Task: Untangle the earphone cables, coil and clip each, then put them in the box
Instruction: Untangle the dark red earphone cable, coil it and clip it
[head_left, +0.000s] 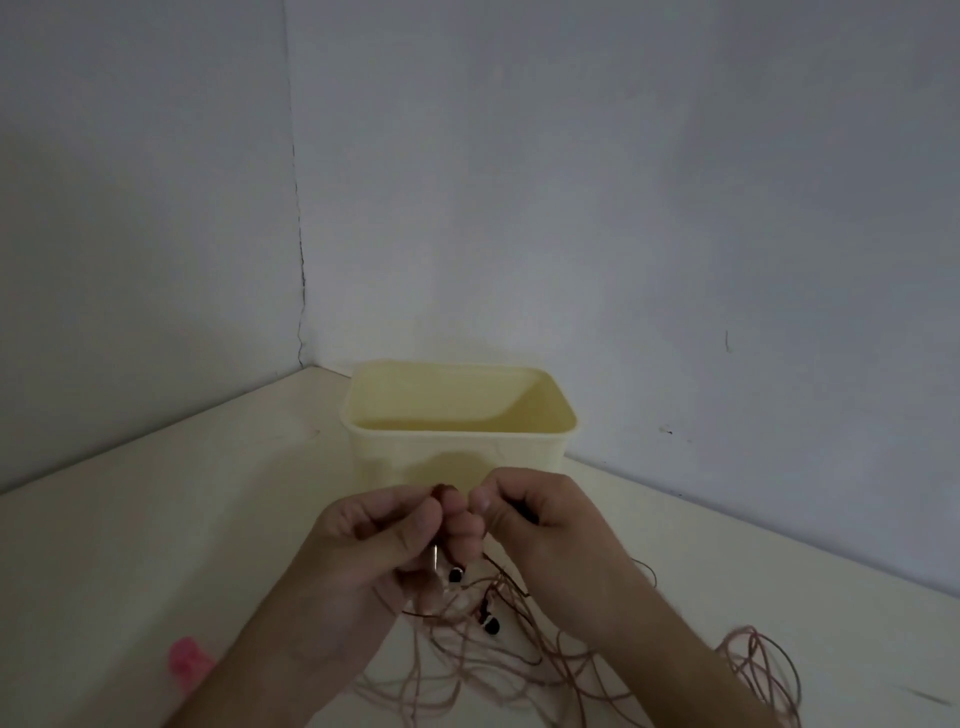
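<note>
A tangle of thin reddish-brown earphone cables (498, 660) lies on the table under my raised hands, with dark earbuds (491, 623) hanging in it. My left hand (363, 551) and my right hand (524, 514) are held close together, each pinching a strand of the cable between thumb and fingers just in front of the box. The pale yellow open box (457, 431) stands behind my hands; its inside shows nothing. A looser loop of cable (763, 670) lies at the right.
A pink clip (189, 660) lies on the table at the lower left. The white table (156, 545) sits in a corner between two grey walls, which close it off right behind the box.
</note>
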